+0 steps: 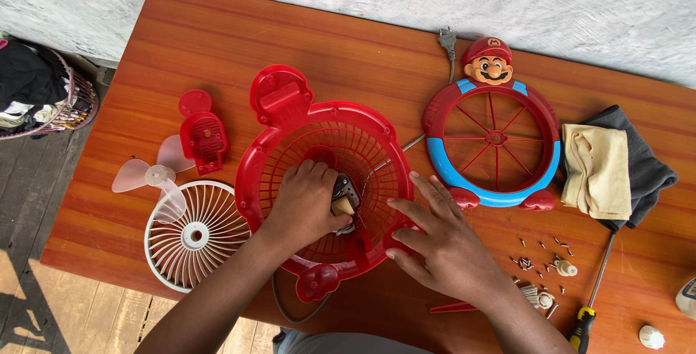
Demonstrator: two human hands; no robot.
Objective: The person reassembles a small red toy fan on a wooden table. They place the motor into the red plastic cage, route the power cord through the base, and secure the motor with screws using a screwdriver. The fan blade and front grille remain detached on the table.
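left hand point(304, 205) grips the small motor point(345, 198) inside the red fan housing point(290, 144), right hand point(435, 242) spread flat steadying its rim beside.

The left hand point(308, 205) covers most of the small motor point(345, 202) inside the red fan housing point(319, 151); only a dark metal corner and a pale block show, and the grip cannot be resolved. The right hand point(442, 242) hides the housing's lower right rim. The power cord point(290, 310) passes under the housing and the table edge, its run out of sight. The screws point(540, 256) are too small to count or type. The screwdriver point(591, 300) handle is cut off by the bottom edge. At the right edge, a pale object point(687, 297), possibly a container, is cropped. The basket point(43, 93) is cropped at the left.
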